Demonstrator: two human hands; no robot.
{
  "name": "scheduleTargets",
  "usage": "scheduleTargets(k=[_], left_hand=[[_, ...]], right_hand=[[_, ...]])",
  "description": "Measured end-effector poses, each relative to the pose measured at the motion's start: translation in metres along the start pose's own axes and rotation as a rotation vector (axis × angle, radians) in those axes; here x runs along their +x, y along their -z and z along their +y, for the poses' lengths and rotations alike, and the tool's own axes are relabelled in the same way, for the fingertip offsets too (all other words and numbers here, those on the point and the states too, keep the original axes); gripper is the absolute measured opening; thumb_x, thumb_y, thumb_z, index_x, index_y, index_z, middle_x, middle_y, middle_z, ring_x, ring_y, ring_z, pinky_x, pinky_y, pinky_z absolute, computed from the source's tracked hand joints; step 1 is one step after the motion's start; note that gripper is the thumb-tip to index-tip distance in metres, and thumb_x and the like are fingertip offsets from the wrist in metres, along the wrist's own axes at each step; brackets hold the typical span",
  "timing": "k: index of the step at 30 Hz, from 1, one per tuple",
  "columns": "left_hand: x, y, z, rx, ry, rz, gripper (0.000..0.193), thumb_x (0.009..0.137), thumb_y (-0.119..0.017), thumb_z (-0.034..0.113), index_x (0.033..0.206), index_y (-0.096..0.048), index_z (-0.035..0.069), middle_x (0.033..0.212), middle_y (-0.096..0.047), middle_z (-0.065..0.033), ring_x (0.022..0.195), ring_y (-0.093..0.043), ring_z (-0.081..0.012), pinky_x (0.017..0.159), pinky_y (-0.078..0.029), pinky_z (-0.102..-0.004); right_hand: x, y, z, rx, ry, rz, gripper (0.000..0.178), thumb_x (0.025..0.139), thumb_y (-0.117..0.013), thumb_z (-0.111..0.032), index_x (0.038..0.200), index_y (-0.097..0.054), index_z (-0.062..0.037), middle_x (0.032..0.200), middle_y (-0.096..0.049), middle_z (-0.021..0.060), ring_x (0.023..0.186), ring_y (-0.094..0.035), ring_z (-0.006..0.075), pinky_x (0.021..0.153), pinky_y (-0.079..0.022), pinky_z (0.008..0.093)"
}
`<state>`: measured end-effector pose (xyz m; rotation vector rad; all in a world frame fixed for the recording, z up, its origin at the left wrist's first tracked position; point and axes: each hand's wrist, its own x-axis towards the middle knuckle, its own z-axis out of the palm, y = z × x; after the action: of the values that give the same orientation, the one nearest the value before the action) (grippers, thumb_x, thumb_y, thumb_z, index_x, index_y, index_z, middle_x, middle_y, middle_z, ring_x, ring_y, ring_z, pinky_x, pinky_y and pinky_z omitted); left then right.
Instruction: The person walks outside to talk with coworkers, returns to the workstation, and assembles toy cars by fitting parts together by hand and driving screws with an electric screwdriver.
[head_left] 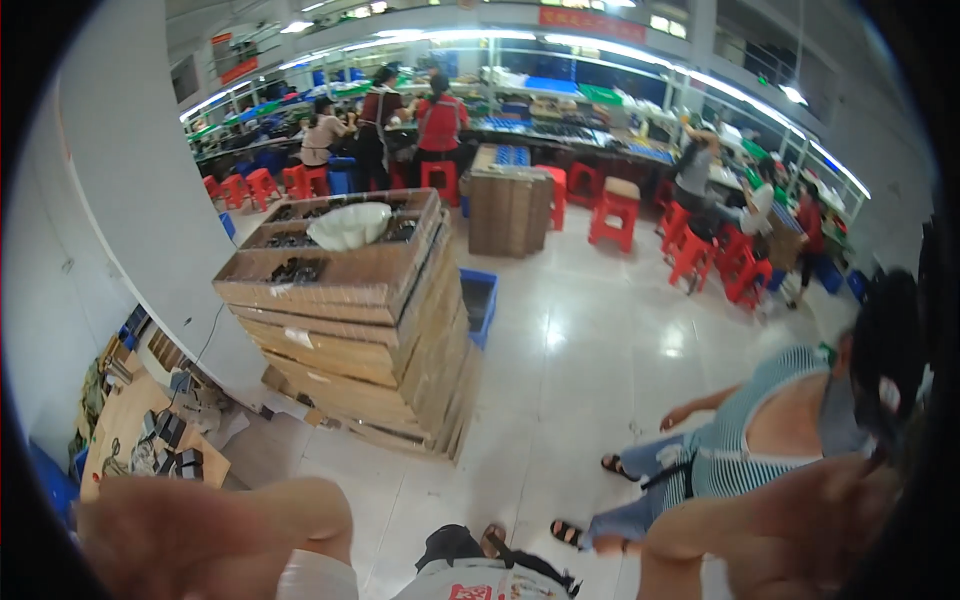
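My left arm (290, 515) is raised and bent at the lower left. Toward the picture's rim it runs into my left hand (130, 515), blurred, with no fingers to make out. On the lower right my right arm (690, 530) is lifted the same way, and my right hand (850, 495) is smeared against the dark rim. Whether either hand holds anything is hidden. Ahead of me stands a stack of wooden trays (340, 335). Its top tray (360, 275) has compartments with black parts and a whitish plastic bag (350, 226). Neither hand touches the stack.
Close on my right stands a person in a striped top (745, 425). A wooden table (125, 420) with black devices is at the left, beside a white pillar (150, 180). Behind the stack are a blue bin (480, 305), red stools (615, 215) and workers along a long bench.
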<state>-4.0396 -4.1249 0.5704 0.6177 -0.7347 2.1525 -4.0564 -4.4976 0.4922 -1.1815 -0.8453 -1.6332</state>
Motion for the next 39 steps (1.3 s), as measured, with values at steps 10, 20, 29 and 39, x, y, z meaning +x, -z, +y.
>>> scheduleTargets(k=[10,20,29,39], left_hand=[[-0.452,0.148,-0.062,0.293,1.800,-1.274,0.014,0.084,-0.070,0.009,0.096,-0.069,0.002,0.086,-0.069,-0.0069,0.078,-0.066,-0.0153,0.070,-0.052,-0.0288],[-0.682,0.027,-0.260,0.077,1.510,-1.641,0.025,0.087,-0.066,0.027,0.099,-0.065,0.006,0.096,-0.067,-0.0116,0.083,-0.066,-0.0299,0.074,-0.051,-0.0406],[-0.956,0.064,-0.402,0.384,1.730,-1.682,0.030,0.082,-0.069,0.032,0.096,-0.070,0.005,0.084,-0.070,-0.0133,0.077,-0.069,-0.0260,0.072,-0.054,-0.0355],[-1.024,0.124,-0.416,1.517,2.641,-0.995,0.049,0.083,-0.069,0.039,0.119,-0.059,0.007,0.083,-0.067,-0.0090,0.064,-0.063,-0.0195,0.052,-0.051,-0.0336]], right_hand=[[-0.149,-0.073,0.264,-0.106,-0.581,-0.373,0.026,0.084,-0.071,-0.015,0.099,-0.057,-0.0003,0.094,-0.062,0.0173,0.071,-0.063,0.0213,0.069,-0.054,0.0317],[-0.286,-0.056,0.551,-0.467,-1.188,-0.635,0.007,0.083,-0.068,-0.003,0.088,-0.065,0.0017,0.076,-0.064,0.0062,0.064,-0.063,0.0116,0.057,-0.049,0.0215],[-0.377,0.047,0.790,-0.662,-1.378,-0.852,0.024,0.086,-0.072,-0.024,0.093,-0.069,-0.0012,0.077,-0.068,0.0100,0.067,-0.064,0.0171,0.060,-0.052,0.0297],[-0.390,-0.030,1.134,-0.381,-1.328,-1.229,0.032,0.084,-0.072,-0.033,0.091,-0.070,-0.0022,0.082,-0.070,0.0138,0.070,-0.068,0.0255,0.063,-0.053,0.0351]])
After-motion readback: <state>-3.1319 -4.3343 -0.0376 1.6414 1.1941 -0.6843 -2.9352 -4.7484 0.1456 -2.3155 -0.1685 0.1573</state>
